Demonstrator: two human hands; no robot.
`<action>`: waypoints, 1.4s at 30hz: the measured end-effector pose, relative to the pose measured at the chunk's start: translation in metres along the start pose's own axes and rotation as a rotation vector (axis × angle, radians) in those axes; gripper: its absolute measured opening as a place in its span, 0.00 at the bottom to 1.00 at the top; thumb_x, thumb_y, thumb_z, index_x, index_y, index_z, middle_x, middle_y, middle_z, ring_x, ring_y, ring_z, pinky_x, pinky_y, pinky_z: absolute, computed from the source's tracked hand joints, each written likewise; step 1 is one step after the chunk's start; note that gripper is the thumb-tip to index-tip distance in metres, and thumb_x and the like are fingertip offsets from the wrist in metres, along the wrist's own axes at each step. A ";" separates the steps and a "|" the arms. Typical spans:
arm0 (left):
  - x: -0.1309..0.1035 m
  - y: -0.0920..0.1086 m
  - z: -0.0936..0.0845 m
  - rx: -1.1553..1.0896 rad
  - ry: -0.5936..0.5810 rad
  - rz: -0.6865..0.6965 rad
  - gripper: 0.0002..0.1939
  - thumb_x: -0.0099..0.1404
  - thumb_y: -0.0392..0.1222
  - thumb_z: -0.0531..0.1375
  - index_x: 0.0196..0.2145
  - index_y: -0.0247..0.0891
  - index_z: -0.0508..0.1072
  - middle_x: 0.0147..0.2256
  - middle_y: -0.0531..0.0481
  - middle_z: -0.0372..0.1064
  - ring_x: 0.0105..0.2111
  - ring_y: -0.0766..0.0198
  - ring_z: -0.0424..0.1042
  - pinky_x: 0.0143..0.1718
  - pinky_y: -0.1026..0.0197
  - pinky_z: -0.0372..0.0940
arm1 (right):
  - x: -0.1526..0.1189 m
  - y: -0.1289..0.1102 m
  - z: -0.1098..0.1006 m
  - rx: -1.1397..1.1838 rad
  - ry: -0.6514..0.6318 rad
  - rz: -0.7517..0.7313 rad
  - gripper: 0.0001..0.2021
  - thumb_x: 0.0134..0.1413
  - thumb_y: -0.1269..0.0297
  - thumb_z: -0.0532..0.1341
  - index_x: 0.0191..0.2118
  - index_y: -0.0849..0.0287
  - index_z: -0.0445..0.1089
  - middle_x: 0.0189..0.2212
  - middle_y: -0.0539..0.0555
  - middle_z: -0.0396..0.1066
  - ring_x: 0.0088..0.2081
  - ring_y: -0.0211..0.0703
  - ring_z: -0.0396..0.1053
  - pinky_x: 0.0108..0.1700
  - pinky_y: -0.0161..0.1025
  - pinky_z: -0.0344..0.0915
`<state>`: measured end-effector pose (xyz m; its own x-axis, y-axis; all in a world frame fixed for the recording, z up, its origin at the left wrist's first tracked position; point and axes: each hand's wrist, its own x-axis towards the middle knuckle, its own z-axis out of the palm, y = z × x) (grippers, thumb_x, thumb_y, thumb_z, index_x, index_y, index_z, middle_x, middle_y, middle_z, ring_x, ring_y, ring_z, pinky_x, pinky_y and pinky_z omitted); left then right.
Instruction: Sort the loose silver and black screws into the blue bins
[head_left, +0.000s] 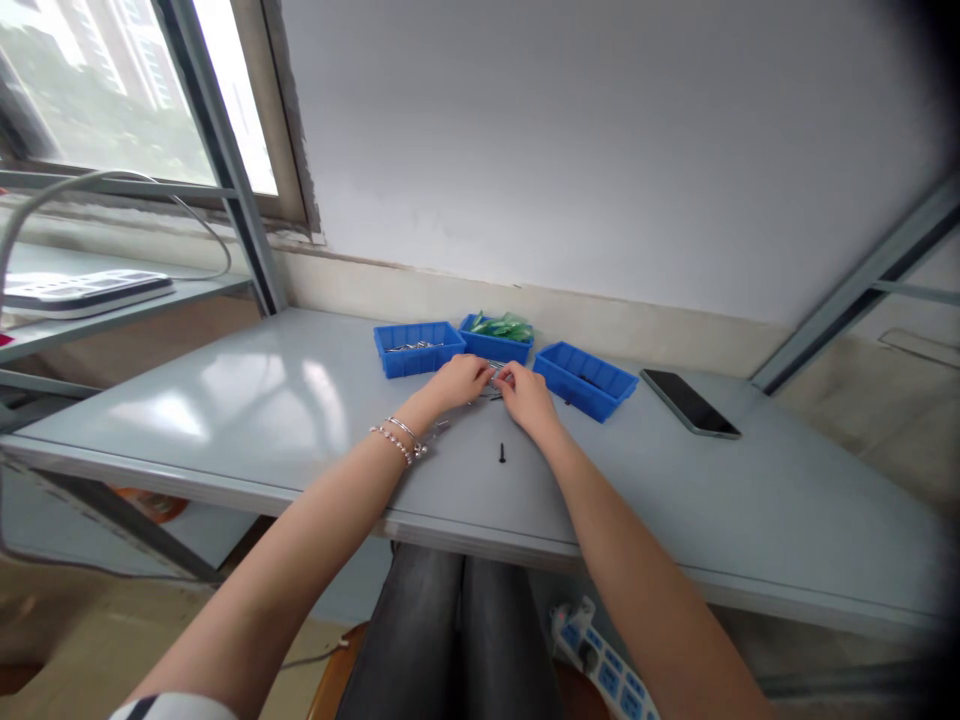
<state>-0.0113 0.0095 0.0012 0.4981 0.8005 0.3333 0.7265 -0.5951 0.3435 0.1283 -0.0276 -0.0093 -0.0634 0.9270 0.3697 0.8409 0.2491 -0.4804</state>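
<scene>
My left hand (460,381) and my right hand (528,398) meet over the middle of the table, fingers curled and fingertips close together. Some small shiny metal pieces show between and under them; what each hand pinches is too small to make out. A dark screw (502,453) stands or lies on the tabletop nearer to me, touched by neither hand. Just behind my left hand is a blue bin (420,362) with silvery pieces in it. Another blue bin (495,346) holds green plastic packets (504,327). By my right hand sits a third blue bin (581,397) with a few dark pieces inside.
A phone (691,404) lies right of the bins on the grey table (720,500). At the left, a white flat device (90,290) and a cable rest on a side shelf beneath a window. Metal uprights flank the table, with a wall behind. Below hangs a power strip (607,665).
</scene>
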 end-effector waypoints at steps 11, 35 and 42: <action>0.001 -0.003 0.002 -0.019 0.068 0.025 0.15 0.62 0.40 0.47 0.25 0.33 0.68 0.27 0.47 0.66 0.29 0.65 0.62 0.32 0.63 0.57 | 0.001 0.002 0.002 -0.046 -0.055 0.004 0.06 0.54 0.66 0.54 0.35 0.60 0.67 0.30 0.54 0.68 0.33 0.41 0.64 0.34 0.35 0.54; 0.001 -0.003 0.005 -0.044 0.019 0.086 0.11 0.62 0.40 0.50 0.30 0.34 0.70 0.30 0.47 0.67 0.31 0.64 0.63 0.34 0.63 0.56 | 0.002 0.007 0.005 -0.053 -0.039 -0.018 0.08 0.54 0.67 0.53 0.33 0.60 0.69 0.30 0.56 0.68 0.32 0.40 0.64 0.35 0.35 0.56; 0.001 -0.003 0.004 -0.050 -0.010 0.116 0.11 0.62 0.40 0.51 0.32 0.33 0.71 0.30 0.47 0.68 0.33 0.64 0.64 0.34 0.64 0.57 | 0.002 0.008 0.005 -0.060 -0.056 -0.010 0.08 0.54 0.66 0.53 0.34 0.59 0.69 0.30 0.56 0.68 0.33 0.41 0.64 0.35 0.35 0.56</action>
<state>-0.0112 0.0125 -0.0035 0.5823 0.7263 0.3651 0.6394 -0.6866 0.3461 0.1319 -0.0225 -0.0167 -0.1006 0.9391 0.3287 0.8704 0.2431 -0.4280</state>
